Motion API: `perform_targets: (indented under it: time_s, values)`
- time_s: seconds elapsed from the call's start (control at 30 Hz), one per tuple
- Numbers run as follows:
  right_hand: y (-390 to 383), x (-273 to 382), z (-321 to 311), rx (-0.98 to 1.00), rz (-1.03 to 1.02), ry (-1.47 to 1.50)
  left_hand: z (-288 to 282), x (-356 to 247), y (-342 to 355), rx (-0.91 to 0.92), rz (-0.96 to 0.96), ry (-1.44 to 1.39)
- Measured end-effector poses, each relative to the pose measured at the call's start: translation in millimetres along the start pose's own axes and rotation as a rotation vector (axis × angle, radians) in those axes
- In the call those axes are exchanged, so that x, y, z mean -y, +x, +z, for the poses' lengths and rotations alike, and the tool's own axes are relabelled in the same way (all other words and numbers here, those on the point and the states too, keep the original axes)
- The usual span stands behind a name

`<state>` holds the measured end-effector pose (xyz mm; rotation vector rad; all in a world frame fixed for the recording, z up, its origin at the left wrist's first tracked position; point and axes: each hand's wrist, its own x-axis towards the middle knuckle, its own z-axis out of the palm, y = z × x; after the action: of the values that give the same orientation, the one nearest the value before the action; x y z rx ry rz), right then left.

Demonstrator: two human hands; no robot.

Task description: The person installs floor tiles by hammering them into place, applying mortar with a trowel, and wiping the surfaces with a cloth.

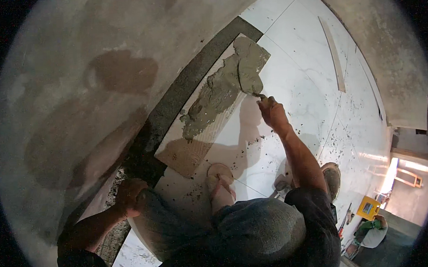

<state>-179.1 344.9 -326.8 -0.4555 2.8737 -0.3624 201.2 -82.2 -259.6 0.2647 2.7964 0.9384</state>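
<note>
Right hand (273, 113) on trowel (258, 95), mortar (207, 113) on tile (180, 155)

Gripping a trowel (251, 79) in the right hand (273, 114), against mortar (212, 105) on a tile (179, 158) near the left edge of the floor (296, 101); resting the left hand (131, 197) by the left knee (153, 207).

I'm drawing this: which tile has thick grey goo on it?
The ridged tile just left of the right hand: grey mortar covers much of it, while the white floor tiles carry no such thick layer.
</note>
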Motion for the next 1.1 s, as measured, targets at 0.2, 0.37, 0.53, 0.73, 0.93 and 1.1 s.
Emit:
perform_targets:
  time_s: [0.2, 0.37, 0.53, 0.73, 0.93, 1.1]
  values:
    - [-22.2, 25.6, -16.3, 0.075, -0.024, 0.057, -6.0, -2.2, 2.2, 0.018, 0.024, 0.047]
    - [-38.2, 33.1, -18.4, 0.082, -0.155, 0.0, -7.7, -7.1, 4.8, 0.012, 0.01, 0.094]
    - [-40.6, 33.4, -17.9, 0.106, -0.125, -0.105, -16.6, -16.7, 21.8, 0.414, -0.164, 0.264]
    - [-26.3, 24.6, -61.6, 0.32, 0.12, 0.264, 62.6, -37.3, 108.4, 0.035, -0.815, -0.34]
    - [33.5, 37.2, -76.2, 0.089, -0.074, 0.221, 153.0, 15.6, 72.8, -0.238, -0.827, -0.544]
    - [67.0, 57.1, -56.8, 0.184, 0.268, 0.238, 164.1, 27.2, 72.0, -0.529, -1.269, -1.182]
